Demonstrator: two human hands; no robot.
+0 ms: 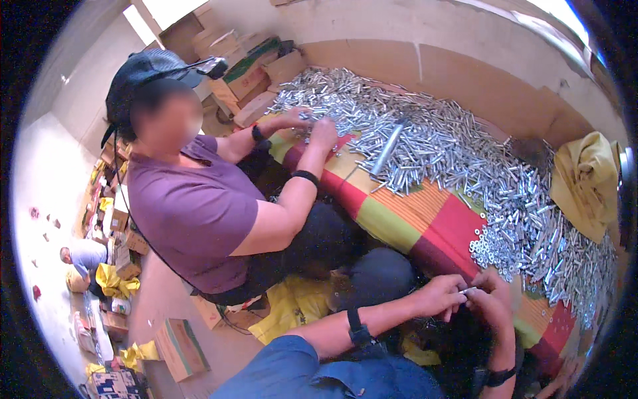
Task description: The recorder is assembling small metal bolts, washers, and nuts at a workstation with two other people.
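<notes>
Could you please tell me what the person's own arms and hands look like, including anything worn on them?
The left hand and right hand are both ungloved. A blue sleeve covers the upper left arm, leaving the forearm bare below it, with a black strap. The right arm wears a black band; its sleeve is not discernible.

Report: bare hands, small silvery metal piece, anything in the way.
Left bare hand and right bare hand close together. Small silvery metal piece held between them, partly hidden. Loose silvery metal rings and heaped silvery metal rods beyond.
</notes>
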